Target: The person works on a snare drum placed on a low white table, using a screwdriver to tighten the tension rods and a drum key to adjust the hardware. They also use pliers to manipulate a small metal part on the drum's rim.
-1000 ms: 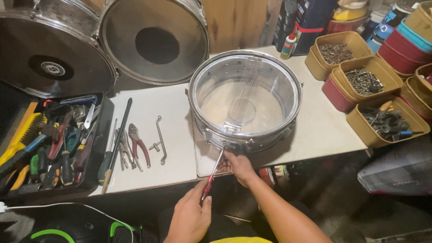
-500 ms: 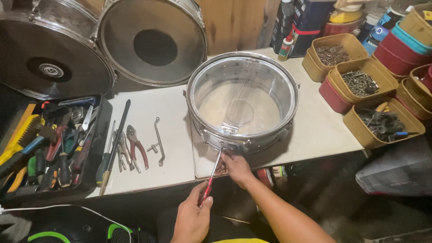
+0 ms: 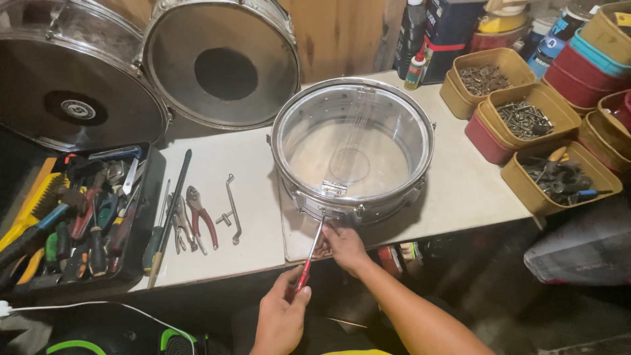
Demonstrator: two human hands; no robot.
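One snare drum point(image 3: 353, 148), one screwdriver point(image 3: 309, 256) — left hand point(image 3: 281, 318) clamped on handle; right hand point(image 3: 344, 244) pinching shaft.

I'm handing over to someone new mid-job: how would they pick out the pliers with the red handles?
Start at the shiny snare drum on the white table, then look left across the bare tabletop to the loose tools lying beside the black tool tray. The pliers lie between a long dark screwdriver and a bent metal wrench; they alone there have red grips.
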